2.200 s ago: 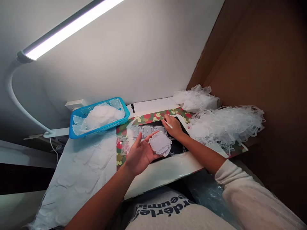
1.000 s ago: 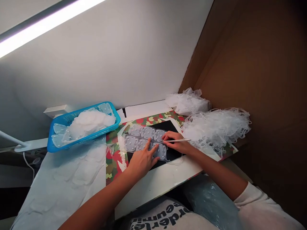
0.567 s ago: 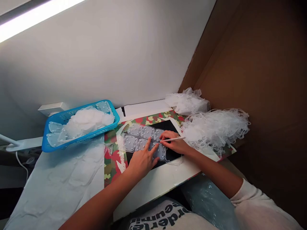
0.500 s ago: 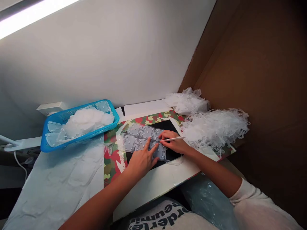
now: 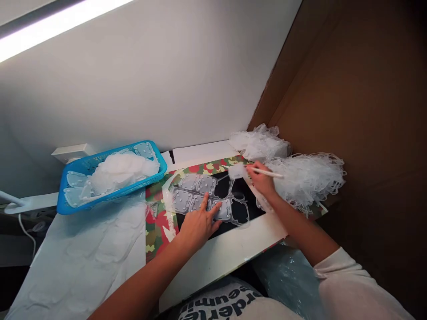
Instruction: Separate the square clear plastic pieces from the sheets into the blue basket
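Observation:
A translucent moulded sheet (image 5: 195, 183) of several rounded pads with small raised bumps lies on a black mat (image 5: 256, 218). Its right part shows bare outline loops with black inside them. My left hand (image 5: 197, 226) rests on the sheet, index and middle fingers stretched apart and pressing down. Above the mat's upper right edge, my right hand (image 5: 262, 178) pinches a thin white stick (image 5: 268, 172) that points left. At its fingertips hangs one loose translucent pad (image 5: 237, 171), blurred by motion and raised off the sheet.
A blue basket (image 5: 113, 190) at left holds a pile of translucent pads. Several more lie on white paper (image 5: 76, 266) in front. Tangled clear frame scraps (image 5: 307, 180) heap at right, with a plastic bag (image 5: 262, 142) behind. A cardboard wall (image 5: 350, 98) closes the right side.
My right hand has moved up and right from the sheet, carrying off a pad with the stick. More outline loops now show black at the sheet's right. My left hand stays nearly in place.

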Demonstrator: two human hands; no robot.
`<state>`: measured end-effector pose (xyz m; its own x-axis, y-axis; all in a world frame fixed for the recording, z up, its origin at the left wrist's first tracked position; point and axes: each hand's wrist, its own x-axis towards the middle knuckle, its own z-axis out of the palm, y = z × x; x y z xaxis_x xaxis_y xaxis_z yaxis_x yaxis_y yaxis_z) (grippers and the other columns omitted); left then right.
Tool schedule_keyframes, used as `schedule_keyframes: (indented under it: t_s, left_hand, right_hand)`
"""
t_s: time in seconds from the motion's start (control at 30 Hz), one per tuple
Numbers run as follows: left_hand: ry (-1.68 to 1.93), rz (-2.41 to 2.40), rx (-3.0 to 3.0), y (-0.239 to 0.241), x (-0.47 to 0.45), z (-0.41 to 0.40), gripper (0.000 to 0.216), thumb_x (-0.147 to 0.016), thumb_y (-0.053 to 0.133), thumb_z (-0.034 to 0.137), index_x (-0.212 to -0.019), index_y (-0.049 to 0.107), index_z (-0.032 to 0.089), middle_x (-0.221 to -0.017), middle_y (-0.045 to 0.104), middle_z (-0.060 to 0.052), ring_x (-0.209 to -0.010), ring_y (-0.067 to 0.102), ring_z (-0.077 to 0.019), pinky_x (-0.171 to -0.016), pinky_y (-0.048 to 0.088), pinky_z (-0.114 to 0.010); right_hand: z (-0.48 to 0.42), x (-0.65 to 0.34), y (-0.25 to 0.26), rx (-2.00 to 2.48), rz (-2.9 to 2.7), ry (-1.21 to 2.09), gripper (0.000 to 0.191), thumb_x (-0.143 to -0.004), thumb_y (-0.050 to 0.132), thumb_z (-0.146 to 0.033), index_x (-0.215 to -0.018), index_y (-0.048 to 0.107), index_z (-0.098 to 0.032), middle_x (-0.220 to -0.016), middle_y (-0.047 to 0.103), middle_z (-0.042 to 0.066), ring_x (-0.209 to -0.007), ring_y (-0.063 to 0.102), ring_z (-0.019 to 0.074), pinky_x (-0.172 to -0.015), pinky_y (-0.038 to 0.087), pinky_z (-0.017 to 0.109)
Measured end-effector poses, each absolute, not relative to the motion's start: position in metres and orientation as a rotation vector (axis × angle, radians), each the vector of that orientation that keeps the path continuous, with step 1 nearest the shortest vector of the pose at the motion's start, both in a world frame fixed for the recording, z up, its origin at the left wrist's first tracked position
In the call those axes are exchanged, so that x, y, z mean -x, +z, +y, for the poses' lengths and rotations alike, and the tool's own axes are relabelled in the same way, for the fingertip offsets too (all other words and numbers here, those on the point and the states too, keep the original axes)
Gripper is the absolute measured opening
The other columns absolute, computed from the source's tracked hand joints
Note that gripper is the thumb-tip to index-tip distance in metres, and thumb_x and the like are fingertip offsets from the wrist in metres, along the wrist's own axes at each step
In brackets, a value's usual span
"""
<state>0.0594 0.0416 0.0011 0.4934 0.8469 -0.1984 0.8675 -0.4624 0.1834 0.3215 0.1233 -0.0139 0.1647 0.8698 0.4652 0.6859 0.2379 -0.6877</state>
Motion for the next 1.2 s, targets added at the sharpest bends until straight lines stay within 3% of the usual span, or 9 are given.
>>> schedule_keyframes:
  t_s: [0.1, 0.3, 0.4, 0.47, 0.57, 0.67, 0.77, 0.97, 1.2]
  left_hand:
    - [-0.1, 1.463, -2.458, 0.001, -0.06, 0.042, 0.055, -0.093, 0.047, 0.047, -0.146, 0.041, 0.035, -0.16, 0.018, -0.018, -0.08, 0.071, -0.0331, -0.064, 0.054, -0.044]
    - [-0.043, 1.42, -2.511, 0.008, -0.057, 0.029, 0.066, -0.091, 0.051, 0.047, -0.152, 0.029, 0.034, -0.161, 0.018, -0.016, -0.082, 0.071, -0.0318, -0.063, 0.053, -0.041]
    - [0.025, 1.333, -2.466, 0.013, -0.051, 0.017, 0.057, -0.091, 0.052, 0.044, -0.146, 0.041, 0.032, -0.158, 0.028, -0.013, -0.084, 0.071, -0.032, -0.07, 0.053, -0.044]
    - [0.159, 1.279, -2.315, 0.015, -0.046, 0.014, 0.053, -0.09, 0.054, 0.043, -0.141, 0.048, 0.029, -0.152, 0.041, -0.011, -0.097, 0.068, -0.033, -0.082, 0.051, -0.045]
    - [0.439, 1.14, -1.844, 0.018, -0.04, 0.018, 0.056, -0.09, 0.054, 0.046, -0.141, 0.047, 0.024, -0.133, 0.062, -0.009, -0.114, 0.061, -0.027, -0.093, 0.047, -0.037]
    - [0.545, 1.01, -1.308, 0.02, -0.037, 0.022, 0.054, -0.088, 0.056, 0.051, -0.134, 0.054, 0.022, -0.117, 0.07, -0.008, -0.085, 0.067, -0.0177, -0.066, 0.048, -0.024]
    - [0.549, 0.904, -1.016, 0.023, -0.037, 0.02, 0.051, -0.082, 0.066, 0.05, -0.123, 0.063, 0.021, -0.104, 0.073, -0.006, -0.052, 0.054, -0.0077, -0.044, 0.034, -0.018]
    - [0.607, 0.893, -0.845, 0.021, -0.035, 0.016, 0.045, -0.075, 0.075, 0.046, -0.11, 0.067, 0.019, -0.089, 0.075, -0.004, -0.047, 0.049, -0.0054, -0.044, 0.034, -0.017]
    - [0.599, 0.891, -0.818, 0.015, -0.032, 0.016, 0.046, -0.076, 0.075, 0.045, -0.111, 0.064, 0.019, -0.088, 0.075, -0.004, -0.046, 0.049, -0.0052, -0.045, 0.036, -0.017]
  right_hand:
    - [0.135, -0.351, 0.005, 1.61, -1.326, 0.078, 0.026, -0.083, 0.056, -0.035, -0.063, 0.045, -0.023, -0.061, 0.058, -0.001, -0.059, 0.049, 0.0157, -0.057, 0.037, 0.028]
    - [0.115, -0.335, 0.018, 1.537, -1.47, 0.21, 0.028, -0.083, 0.06, -0.036, -0.063, 0.047, -0.022, -0.072, 0.064, 0.001, -0.066, 0.051, 0.0158, -0.065, 0.04, 0.029]
    - [0.099, -0.313, 0.02, 1.373, -1.3, 0.631, 0.034, -0.076, 0.069, -0.041, -0.062, 0.046, -0.022, -0.065, 0.058, -0.003, -0.066, 0.053, 0.0148, -0.067, 0.045, 0.029]
    - [0.087, -0.301, 0.022, 1.21, -1.124, 1.042, 0.036, -0.071, 0.076, -0.042, -0.066, 0.047, -0.021, -0.068, 0.06, -0.004, -0.067, 0.058, 0.014, -0.069, 0.049, 0.029]
    - [0.066, -0.286, 0.026, 1.033, -0.962, 1.492, 0.037, -0.069, 0.08, -0.038, -0.07, 0.048, -0.021, -0.076, 0.066, -0.003, -0.072, 0.064, 0.0136, -0.072, 0.053, 0.03]
    - [0.047, -0.275, 0.029, 0.949, -0.923, 1.66, 0.033, -0.074, 0.078, -0.034, -0.069, 0.048, -0.02, -0.073, 0.064, -0.004, -0.069, 0.064, 0.0113, -0.066, 0.053, 0.025]
    - [0.037, -0.269, 0.029, 0.911, -0.907, 1.692, 0.031, -0.076, 0.077, -0.031, -0.07, 0.049, -0.02, -0.068, 0.06, -0.005, -0.065, 0.061, 0.0093, -0.062, 0.053, 0.022]
    - [0.033, -0.266, 0.03, 0.945, -0.892, 1.695, 0.032, -0.073, 0.08, -0.032, -0.069, 0.05, -0.02, -0.065, 0.057, -0.006, -0.064, 0.062, 0.0105, -0.06, 0.059, 0.025]
    - [0.029, -0.264, 0.033, 0.945, -0.894, 1.713, 0.031, -0.075, 0.079, -0.03, -0.071, 0.05, -0.02, -0.067, 0.059, -0.005, -0.063, 0.063, 0.0097, -0.058, 0.061, 0.023]
